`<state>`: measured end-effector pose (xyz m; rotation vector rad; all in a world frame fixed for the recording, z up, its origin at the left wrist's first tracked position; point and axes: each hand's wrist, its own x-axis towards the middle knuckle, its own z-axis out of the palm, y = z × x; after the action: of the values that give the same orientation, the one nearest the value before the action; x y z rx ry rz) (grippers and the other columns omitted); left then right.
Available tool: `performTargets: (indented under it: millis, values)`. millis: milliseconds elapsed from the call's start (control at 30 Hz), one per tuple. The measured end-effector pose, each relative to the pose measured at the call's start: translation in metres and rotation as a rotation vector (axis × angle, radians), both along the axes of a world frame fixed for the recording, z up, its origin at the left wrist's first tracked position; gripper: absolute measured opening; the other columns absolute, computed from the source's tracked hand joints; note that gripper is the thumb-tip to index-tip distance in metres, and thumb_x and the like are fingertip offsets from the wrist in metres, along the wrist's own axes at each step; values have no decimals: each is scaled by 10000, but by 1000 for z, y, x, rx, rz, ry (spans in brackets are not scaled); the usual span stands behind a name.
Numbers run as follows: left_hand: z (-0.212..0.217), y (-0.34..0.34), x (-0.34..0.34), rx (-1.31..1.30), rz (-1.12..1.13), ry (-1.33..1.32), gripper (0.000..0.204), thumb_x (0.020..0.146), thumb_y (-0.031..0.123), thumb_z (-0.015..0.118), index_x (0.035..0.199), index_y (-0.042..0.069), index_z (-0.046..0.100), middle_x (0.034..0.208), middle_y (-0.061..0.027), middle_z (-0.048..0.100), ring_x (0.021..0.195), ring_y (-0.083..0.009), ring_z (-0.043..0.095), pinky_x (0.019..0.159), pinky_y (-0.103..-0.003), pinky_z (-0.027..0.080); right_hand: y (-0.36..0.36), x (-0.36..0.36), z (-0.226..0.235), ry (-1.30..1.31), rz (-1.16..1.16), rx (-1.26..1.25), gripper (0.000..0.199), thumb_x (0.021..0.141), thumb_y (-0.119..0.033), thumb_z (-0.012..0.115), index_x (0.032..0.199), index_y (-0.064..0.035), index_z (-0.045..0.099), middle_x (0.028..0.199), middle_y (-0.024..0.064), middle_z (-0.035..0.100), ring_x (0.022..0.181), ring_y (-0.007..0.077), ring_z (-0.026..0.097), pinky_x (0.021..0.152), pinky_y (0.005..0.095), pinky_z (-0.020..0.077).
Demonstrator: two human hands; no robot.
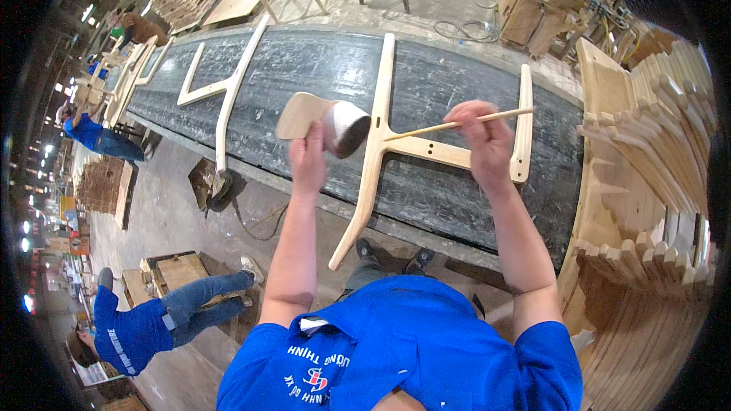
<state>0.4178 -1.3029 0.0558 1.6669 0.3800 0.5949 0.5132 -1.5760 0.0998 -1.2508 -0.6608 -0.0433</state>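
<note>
Left hand (307, 156) grips a cap-shaped item (326, 116); right hand (488, 141) pinches a thin stick (431, 129).

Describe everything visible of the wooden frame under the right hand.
The pale wooden frame lies on the dark tabletop, roughly H-shaped: a long, bent piece with a slot, a shorter one, and a crossbar with two holes. Its near end overhangs the edge. The right hand partly hides it; whether the thin stick touches it is unclear.

The right hand (489, 148), its fingertips blurred, partly hides a thin wooden stick (422, 131); the dark rim cuts off stacked curved wooden pieces (647, 156).
</note>
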Motion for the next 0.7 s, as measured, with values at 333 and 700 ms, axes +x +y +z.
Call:
performTargets:
  millis: [333, 700]
  values:
    - [-69, 78, -99, -656, 402, 4, 394, 925, 377, 444, 1194, 91, 474, 1123, -84, 555, 951, -221, 597, 705, -420, 534, 37, 50, -145, -323, 37, -1605, 684, 632, -467, 741, 1128, -77, 477, 1085, 110, 509, 919, 297, 607, 722, 390, 524]
    - [-28, 172, -211, -765, 683, -335, 426, 944, 387, 342, 1264, 118, 422, 1201, -125, 528, 1040, -298, 556, 760, -471, 516, 94, 90, -122, -308, -39, -1484, 505, 609, -370, 754, 951, -55, 560, 1007, 142, 593, 921, 333, 594, 787, 407, 491]
